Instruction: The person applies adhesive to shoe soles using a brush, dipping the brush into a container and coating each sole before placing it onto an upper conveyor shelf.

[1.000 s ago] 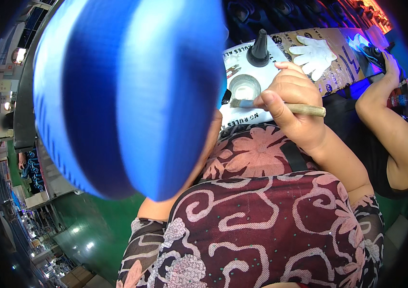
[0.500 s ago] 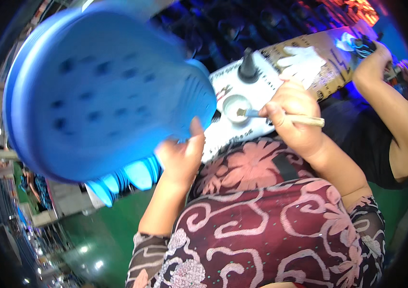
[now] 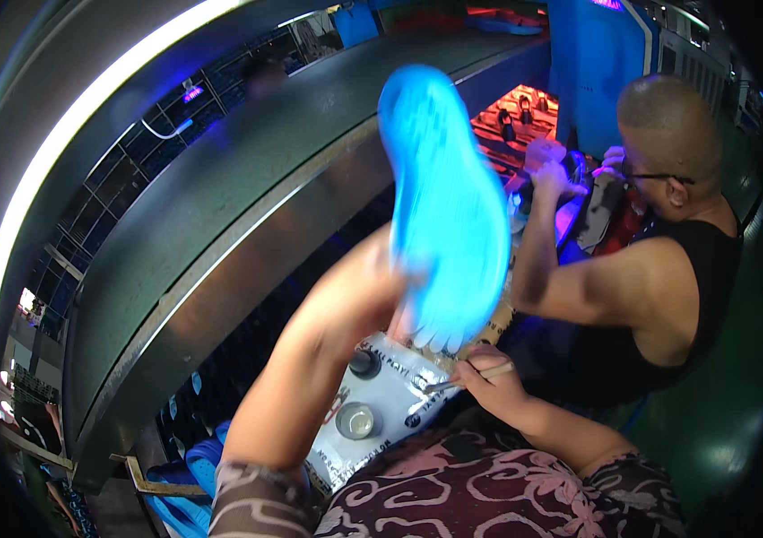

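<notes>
My left hand (image 3: 402,291) holds a bright blue shoe sole (image 3: 447,206) up over the worktop; the sole is blurred by motion and covers part of the fingers. Lower and to the right, my right hand (image 3: 496,384) is closed around a brush (image 3: 440,388) with a pale handle, its tip pointing left. A small round cup of clear liquid (image 3: 359,420) stands on the white printed board (image 3: 328,457). Just beyond the cup is a dark, upright bottle-like piece (image 3: 364,363).
A long conveyor (image 3: 220,197) with a metal edge runs behind the worktop. At the right, a co-worker (image 3: 668,260) handles something under purple light beside a red-glowing opening (image 3: 516,117). More blue soles (image 3: 171,502) lie at the lower left.
The sole has moved from the left to up and right, beyond the board. My right hand has taken the brush out of the cup. The view has tilted up, showing the conveyor and co-worker.
</notes>
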